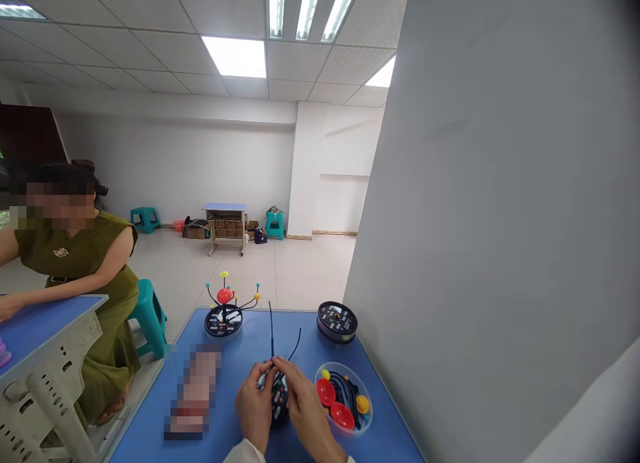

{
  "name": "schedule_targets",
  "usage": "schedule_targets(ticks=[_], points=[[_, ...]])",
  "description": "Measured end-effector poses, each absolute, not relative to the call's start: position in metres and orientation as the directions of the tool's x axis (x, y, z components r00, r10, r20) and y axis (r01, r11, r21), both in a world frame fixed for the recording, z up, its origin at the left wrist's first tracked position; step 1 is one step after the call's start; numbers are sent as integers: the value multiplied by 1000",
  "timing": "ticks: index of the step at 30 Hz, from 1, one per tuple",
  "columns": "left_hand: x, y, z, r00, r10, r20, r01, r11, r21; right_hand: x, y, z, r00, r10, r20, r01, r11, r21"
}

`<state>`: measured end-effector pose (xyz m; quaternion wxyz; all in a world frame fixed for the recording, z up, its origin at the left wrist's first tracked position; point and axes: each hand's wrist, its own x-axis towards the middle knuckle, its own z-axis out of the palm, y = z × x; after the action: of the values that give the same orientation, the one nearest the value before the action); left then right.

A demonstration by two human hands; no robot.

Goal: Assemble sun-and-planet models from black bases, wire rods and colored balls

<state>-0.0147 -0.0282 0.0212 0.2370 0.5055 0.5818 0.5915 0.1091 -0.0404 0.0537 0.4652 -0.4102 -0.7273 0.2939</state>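
Note:
Low over the front of the blue table, my left hand (253, 404) and my right hand (306, 401) meet with their fingertips pinched together. A thin black rod (271, 323) stands up from between them, and a second, curved black rod (296, 343) leans out to the right. Both hands are closed around the rods' lower ends, where the fingers hide the joint. Just below lies a round black base (280, 399) with small printed pictures, partly covered by my hands. To the right, a clear plastic bowl (370, 419) holds red half-shells, yellow balls and black curved pieces.
On the blue table (240, 363), an assembled planet model (225, 296) stands at the back left, and a round black base (337, 321) at the back right. A blurred flat item (195, 393) lies left. A grey wall (480, 216) borders the right; a person (75, 269) sits left.

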Motion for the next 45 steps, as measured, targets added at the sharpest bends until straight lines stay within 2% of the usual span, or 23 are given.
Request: schedule_targets(ticks=[9, 15, 19, 21, 23, 26, 30, 35, 40, 45], points=[[-17, -29, 15, -306, 916, 258, 333, -151, 931, 107, -32, 43, -251, 856, 452, 369, 516, -773], [-22, -36, 11, -313, 933, 180, 458, -18, 889, 99, -41, 37, -238, 851, 468, 537, 517, -667], [-30, -36, 9, -268, 939, 216, 608, -9, 794, 109, -49, 45, -297, 843, 448, 627, 526, -574], [-34, -34, 6, -231, 950, 210, 699, 12, 715, 129, -49, 56, -254, 857, 448, 682, 487, -546], [-36, -32, 2, -221, 962, 159, 731, 56, 681, 158, -47, 68, -148, 902, 407, 779, 359, -513], [-37, -30, -1, -207, 972, 112, 708, 69, 703, 206, -42, 83, -111, 952, 285, 880, 227, -418], [-37, -21, 1, -138, 985, 103, 656, 13, 755, 244, -39, 85, -182, 969, 169, 912, 230, -339], [-42, -5, 8, -74, 989, 125, 603, -55, 796, 245, -34, 76, -247, 966, 82, 925, 260, -279], [-43, 1, 11, -80, 988, 129, 591, -57, 805, 238, -27, 80, -312, 947, 69, 904, 319, -287], [-36, 1, 13, -108, 986, 128, 572, -44, 819, 240, -26, 86, -375, 926, 51, 861, 368, -352]])
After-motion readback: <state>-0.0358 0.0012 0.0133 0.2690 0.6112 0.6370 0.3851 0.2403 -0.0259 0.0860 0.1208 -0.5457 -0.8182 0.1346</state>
